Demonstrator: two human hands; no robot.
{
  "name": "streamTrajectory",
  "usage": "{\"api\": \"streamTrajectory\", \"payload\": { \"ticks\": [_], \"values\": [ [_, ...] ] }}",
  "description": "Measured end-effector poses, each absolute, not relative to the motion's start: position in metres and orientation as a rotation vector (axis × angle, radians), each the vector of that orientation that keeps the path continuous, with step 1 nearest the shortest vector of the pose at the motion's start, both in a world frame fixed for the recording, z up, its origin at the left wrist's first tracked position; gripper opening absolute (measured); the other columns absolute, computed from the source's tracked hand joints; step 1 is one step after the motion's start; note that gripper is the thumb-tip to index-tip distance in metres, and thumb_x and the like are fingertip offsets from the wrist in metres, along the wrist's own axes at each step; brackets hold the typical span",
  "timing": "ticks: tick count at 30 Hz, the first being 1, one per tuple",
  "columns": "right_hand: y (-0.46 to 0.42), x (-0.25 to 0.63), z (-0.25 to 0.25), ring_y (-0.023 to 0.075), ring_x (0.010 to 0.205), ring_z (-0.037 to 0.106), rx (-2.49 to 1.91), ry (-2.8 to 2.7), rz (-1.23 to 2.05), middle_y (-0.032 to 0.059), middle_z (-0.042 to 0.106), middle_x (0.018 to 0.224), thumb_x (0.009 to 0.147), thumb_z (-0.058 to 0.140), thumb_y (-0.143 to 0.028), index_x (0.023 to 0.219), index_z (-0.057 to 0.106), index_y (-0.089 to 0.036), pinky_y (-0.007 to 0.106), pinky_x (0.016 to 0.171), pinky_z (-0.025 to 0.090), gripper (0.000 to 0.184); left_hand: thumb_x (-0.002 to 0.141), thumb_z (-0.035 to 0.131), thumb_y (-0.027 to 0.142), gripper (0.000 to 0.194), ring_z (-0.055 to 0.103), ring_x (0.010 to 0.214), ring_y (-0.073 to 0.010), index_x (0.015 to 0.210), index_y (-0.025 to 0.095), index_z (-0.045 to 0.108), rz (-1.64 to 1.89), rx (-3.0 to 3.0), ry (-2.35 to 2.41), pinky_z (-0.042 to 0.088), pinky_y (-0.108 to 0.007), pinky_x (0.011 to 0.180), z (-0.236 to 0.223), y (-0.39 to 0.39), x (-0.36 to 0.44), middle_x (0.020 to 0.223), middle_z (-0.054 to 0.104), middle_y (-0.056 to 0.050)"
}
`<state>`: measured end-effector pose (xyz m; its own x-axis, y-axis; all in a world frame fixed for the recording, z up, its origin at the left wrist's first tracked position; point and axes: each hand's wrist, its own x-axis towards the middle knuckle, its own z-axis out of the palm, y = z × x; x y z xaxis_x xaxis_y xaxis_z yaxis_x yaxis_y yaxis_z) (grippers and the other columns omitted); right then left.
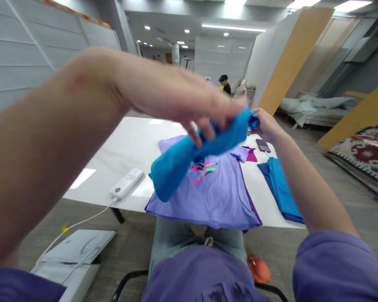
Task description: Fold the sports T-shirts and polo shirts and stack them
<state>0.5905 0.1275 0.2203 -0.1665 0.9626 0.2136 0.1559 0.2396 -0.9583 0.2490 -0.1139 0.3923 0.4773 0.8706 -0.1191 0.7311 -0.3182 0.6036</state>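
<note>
I hold a bunched bright blue cloth (176, 163) up above the table with both hands. My left hand (204, 113) is closed round its middle, fingers curled under it. At the far end of the cloth my right hand (266, 123) pinches the top. The cloth's lower end hangs over a purple T-shirt (214, 197) with a pink and green print, spread flat on the white table (129, 142).
A folded blue garment (282, 188) lies at the right of the table, a dark phone (263, 145) and a pink patterned piece (250, 154) behind it. A white power bank (126, 183) with a cable sits left. A person stands far back (224, 83). A patterned rug (365, 155) lies right.
</note>
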Motion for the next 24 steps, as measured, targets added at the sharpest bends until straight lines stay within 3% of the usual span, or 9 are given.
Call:
{"api": "streamTrajectory", "payload": {
  "ticks": [2,6,11,14,17,20,24],
  "values": [
    [0.116,0.63,0.196,0.0247,0.086,0.075,-1.156,-1.58,1.134,0.0054,0.072,0.095,0.1,0.063,-0.059,0.107,0.058,-0.026,0.039,0.073,0.07,0.034,0.096,0.079,0.074,0.051,0.062,0.158,-0.0404,0.128,0.034,0.079,-0.131,2.142,1.312,0.066,-0.046,0.114,0.374,-0.099,0.238,0.128,0.082,0.005],
    [0.1,0.689,0.134,0.0248,0.079,0.07,-1.612,-1.848,1.043,0.0075,0.07,0.081,0.101,0.058,-0.081,0.105,0.069,-0.022,0.037,0.075,0.063,0.06,0.106,0.054,0.078,0.065,0.062,0.154,-0.0362,0.142,0.028,0.077,-0.047,2.355,1.517,0.054,-0.052,0.126,0.317,0.007,0.201,0.132,0.079,-0.002],
    [0.099,0.687,0.064,0.0381,0.116,0.078,-2.053,-2.198,0.483,0.0196,0.082,0.122,0.093,0.078,-0.078,0.135,0.075,-0.017,0.044,0.104,0.062,0.074,0.098,0.064,0.071,0.061,0.068,0.143,-0.0392,0.134,0.024,0.08,0.084,2.338,1.878,0.053,-0.047,0.121,0.181,0.114,0.191,0.139,0.081,-0.013],
    [0.106,0.673,0.038,0.0418,0.12,0.078,-2.186,-2.273,0.564,0.0236,0.082,0.119,0.098,0.07,-0.08,0.112,0.082,-0.014,0.045,0.106,0.062,0.068,0.094,0.067,0.07,0.059,0.074,0.129,-0.0358,0.123,0.021,0.083,0.007,2.255,1.819,0.058,-0.038,0.108,0.1,0.122,0.203,0.13,0.084,-0.016],
    [0.115,0.674,0.025,0.0376,0.107,0.08,-2.181,-2.341,0.789,0.019,0.083,0.105,0.095,0.078,-0.071,0.093,0.08,-0.017,0.043,0.099,0.063,0.054,0.086,0.074,0.071,0.059,0.075,0.125,-0.0341,0.117,0.021,0.082,-0.015,2.197,1.794,0.058,-0.035,0.104,0.045,0.121,0.208,0.123,0.085,-0.016],
    [0.118,0.683,0.023,0.0321,0.103,0.077,-2.057,-2.283,0.72,0.0143,0.082,0.109,0.089,0.084,-0.053,0.108,0.074,-0.02,0.039,0.091,0.063,0.039,0.085,0.077,0.066,0.053,0.074,0.126,-0.0339,0.115,0.022,0.079,0.031,2.156,1.803,0.058,-0.036,0.106,0.023,0.125,0.203,0.125,0.084,-0.014],
    [0.105,0.69,0.042,0.0276,0.095,0.072,-1.829,-2.166,0.498,0.0097,0.079,0.108,0.101,0.068,-0.051,0.12,0.062,-0.024,0.035,0.084,0.059,0.033,0.103,0.059,0.059,0.047,0.075,0.119,-0.0313,0.13,0.022,0.07,0.165,2.13,1.84,0.059,-0.037,0.104,0.03,0.126,0.186,0.128,0.083,-0.012]
  ]
}}
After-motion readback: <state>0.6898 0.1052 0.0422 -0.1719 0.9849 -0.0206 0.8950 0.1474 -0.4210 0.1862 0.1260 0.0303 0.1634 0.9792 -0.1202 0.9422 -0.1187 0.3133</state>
